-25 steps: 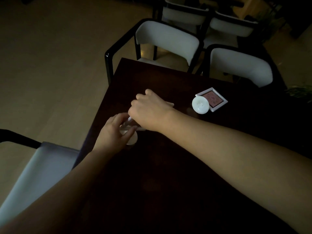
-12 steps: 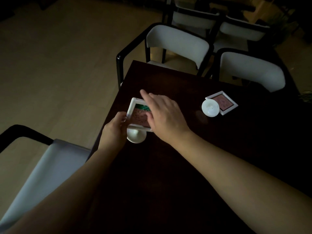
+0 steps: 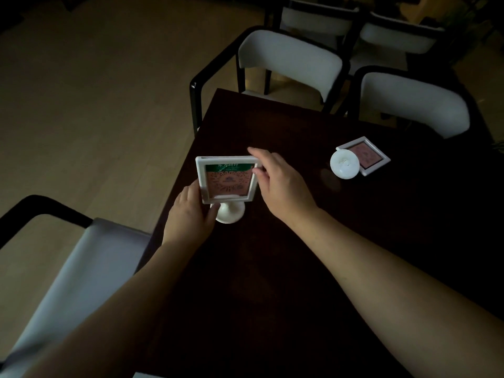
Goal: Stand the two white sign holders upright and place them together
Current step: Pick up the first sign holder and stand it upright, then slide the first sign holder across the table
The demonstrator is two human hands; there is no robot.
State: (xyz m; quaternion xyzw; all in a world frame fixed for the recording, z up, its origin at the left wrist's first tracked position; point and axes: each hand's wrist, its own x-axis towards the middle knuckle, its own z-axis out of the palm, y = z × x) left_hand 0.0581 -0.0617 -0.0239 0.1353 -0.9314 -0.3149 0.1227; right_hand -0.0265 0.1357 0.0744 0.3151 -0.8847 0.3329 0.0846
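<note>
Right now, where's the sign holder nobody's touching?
Head view: the untouched sign holder lies far right on the table, near the right-hand white chair, apart from the right hand and the held sign holder.

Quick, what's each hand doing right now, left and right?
Left hand: holding the upright sign holder by its lower left corner.
Right hand: pinching the same holder's top right corner.

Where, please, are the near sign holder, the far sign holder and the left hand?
near sign holder [image 3: 227,182], head view, on its printed card
far sign holder [image 3: 365,156], head view, on its card face
left hand [image 3: 188,215], head view, on its back
</note>
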